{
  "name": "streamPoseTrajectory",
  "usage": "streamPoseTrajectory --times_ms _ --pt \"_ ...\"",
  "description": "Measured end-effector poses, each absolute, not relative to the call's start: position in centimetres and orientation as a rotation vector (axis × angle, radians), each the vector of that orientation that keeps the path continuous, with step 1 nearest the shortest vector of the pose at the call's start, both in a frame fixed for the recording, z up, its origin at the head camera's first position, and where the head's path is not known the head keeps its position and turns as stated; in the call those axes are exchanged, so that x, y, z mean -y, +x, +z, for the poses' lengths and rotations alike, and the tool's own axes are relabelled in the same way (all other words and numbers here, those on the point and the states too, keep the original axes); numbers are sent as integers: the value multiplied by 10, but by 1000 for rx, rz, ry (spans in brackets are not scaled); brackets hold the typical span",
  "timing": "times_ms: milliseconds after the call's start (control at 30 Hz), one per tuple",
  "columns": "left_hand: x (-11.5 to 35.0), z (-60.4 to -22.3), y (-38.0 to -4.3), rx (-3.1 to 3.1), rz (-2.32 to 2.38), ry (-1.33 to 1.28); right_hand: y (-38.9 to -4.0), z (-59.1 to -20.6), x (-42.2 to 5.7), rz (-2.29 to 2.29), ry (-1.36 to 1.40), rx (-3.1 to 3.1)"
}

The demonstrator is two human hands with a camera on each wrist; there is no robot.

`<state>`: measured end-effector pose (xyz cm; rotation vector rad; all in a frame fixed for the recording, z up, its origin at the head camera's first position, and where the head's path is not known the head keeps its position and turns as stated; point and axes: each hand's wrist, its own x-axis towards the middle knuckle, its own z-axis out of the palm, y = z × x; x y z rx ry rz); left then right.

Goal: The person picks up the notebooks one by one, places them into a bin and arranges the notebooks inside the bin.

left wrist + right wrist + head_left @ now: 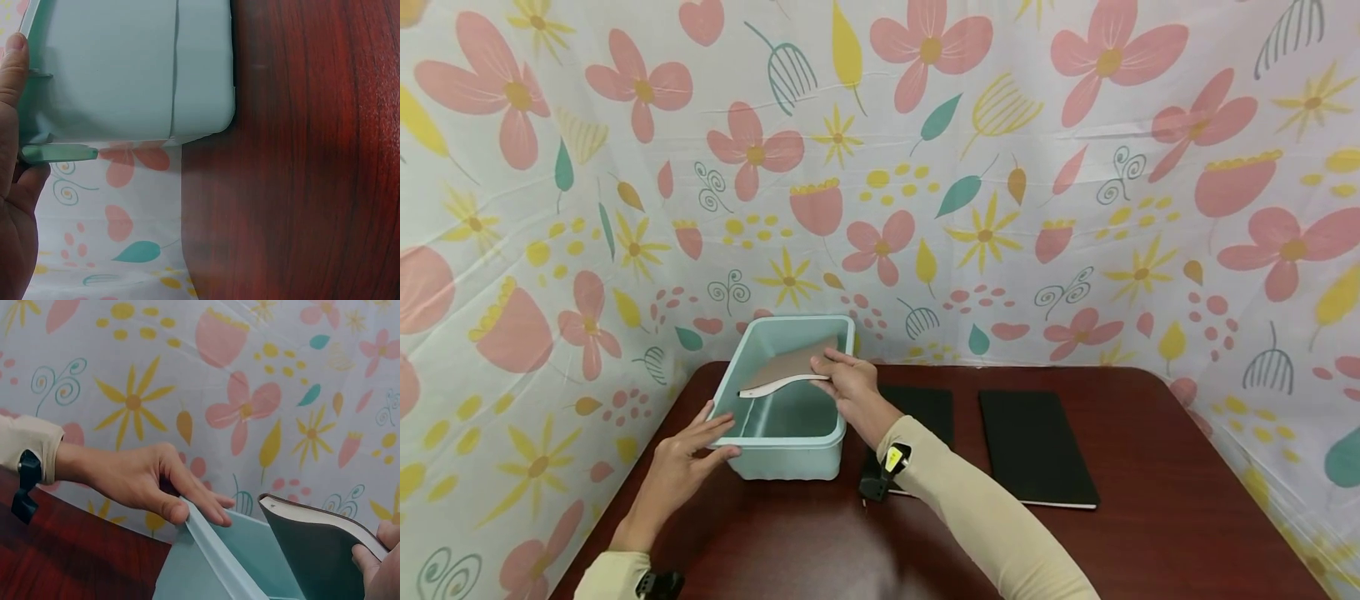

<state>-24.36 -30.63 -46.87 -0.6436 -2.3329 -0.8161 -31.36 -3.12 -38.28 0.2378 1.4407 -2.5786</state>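
Note:
A light blue-green plastic bin [786, 462] stands at the table's left side. My right hand [852, 387] pinches a soft-covered notebook [793, 364] by its right end, thumb on one face and fingers on the other. The notebook bends and hangs tilted over the bin's opening, partly below the rim. In the right wrist view its dark underside [312, 550] and pale page edges show. My left hand [681, 458] holds the bin's rim at the near left corner, thumb on the outside and fingers over the inner side, as the right wrist view shows.
Two black notebooks lie on the dark red wooden table [1150, 467]: one [1037, 450] right of centre, the other [928, 408] partly hidden under my right forearm. A flower-patterned cloth [880, 167] hangs behind the table and along its sides.

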Motion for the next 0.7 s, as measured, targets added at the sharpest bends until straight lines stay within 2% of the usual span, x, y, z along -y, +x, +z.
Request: streamPoseTrajectory --times_ms 700 --pt "306 -470 -243 2336 -827 -626 -316 -394 41 -2462 129 -1508"
